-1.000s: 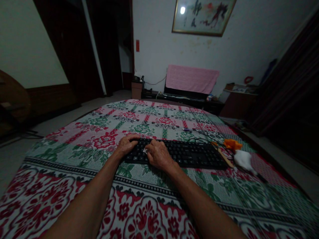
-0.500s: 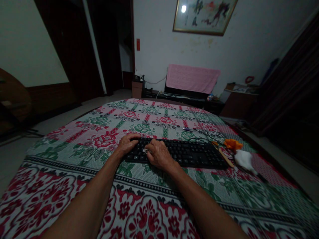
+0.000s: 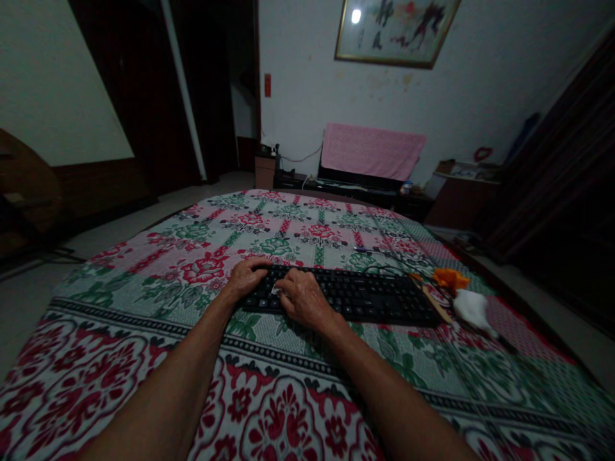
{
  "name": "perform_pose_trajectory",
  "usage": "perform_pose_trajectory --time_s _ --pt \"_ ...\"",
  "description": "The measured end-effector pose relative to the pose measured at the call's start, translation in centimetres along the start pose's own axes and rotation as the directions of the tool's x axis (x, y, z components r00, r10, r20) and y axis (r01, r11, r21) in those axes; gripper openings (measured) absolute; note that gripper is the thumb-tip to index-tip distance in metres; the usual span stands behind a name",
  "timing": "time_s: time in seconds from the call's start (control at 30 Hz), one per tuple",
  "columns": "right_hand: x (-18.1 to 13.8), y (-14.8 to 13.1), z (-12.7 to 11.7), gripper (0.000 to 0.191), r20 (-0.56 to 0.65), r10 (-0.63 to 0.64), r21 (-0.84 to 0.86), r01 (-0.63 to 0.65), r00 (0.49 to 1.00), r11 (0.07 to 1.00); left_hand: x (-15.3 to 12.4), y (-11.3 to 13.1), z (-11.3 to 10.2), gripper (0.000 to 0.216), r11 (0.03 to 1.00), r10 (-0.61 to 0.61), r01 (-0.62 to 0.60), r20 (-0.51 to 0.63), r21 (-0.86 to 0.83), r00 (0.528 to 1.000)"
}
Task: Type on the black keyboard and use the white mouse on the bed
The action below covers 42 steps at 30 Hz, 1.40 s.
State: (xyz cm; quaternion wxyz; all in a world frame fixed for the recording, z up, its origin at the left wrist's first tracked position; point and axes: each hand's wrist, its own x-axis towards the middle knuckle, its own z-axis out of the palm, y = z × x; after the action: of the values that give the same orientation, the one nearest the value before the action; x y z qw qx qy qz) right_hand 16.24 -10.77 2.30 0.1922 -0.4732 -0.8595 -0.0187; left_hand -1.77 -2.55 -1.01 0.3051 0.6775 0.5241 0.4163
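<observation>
A black keyboard (image 3: 372,299) lies flat across the patterned cloth in front of me. My left hand (image 3: 246,280) grips its left end, thumb over the top edge and the other fingers partly hidden. Over the left part of the keys, my right hand (image 3: 306,298) is closed with its fingers bent down. A small white scrap (image 3: 275,290), perhaps tissue or cloth, pokes out from those fingers and touches the keys; most of it is hidden.
Right of the keyboard lie a light wooden handle (image 3: 436,305), a crumpled orange cloth (image 3: 450,279) and a white fluffy object (image 3: 471,308) with a dark handle. Beyond the keyboard are a pen (image 3: 362,249) and a dark cable. A pink towel (image 3: 372,151) hangs by the far wall.
My right hand has shifted slightly left over the keys with the white scrap. The left hand keeps its hold, and the keyboard stays in place.
</observation>
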Motion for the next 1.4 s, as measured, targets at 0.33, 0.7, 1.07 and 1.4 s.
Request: perform_pose_trajectory --time_s 0.33,0.7,1.07,1.4 --pt "-0.03 0.09 -0.42 0.02 0.024 0.051 -0.016 -0.05 0.998 0.999 -0.13 0.21 -0.1 0.031 1.0 0.014 -0.014 -0.012 -0.01 1.0" --pt "-0.15 -0.12 0.01 0.021 0.024 -0.016 -0.021 0.017 1.0 1.0 -0.07 0.11 -0.01 0.028 0.999 0.035 -0.035 -0.028 0.01 0.999" --pt "-0.28 -0.33 -0.04 0.021 0.014 -0.078 -0.007 0.078 0.997 0.997 0.06 -0.07 0.03 0.03 0.999 0.03 -0.031 -0.011 -0.011 0.999" --pt "-0.31 0.01 -0.27 0.02 -0.023 -0.004 -0.002 0.004 1.0 1.0 -0.05 0.18 -0.09 0.032 1.0 0.017 -0.017 0.005 -0.009 1.0"
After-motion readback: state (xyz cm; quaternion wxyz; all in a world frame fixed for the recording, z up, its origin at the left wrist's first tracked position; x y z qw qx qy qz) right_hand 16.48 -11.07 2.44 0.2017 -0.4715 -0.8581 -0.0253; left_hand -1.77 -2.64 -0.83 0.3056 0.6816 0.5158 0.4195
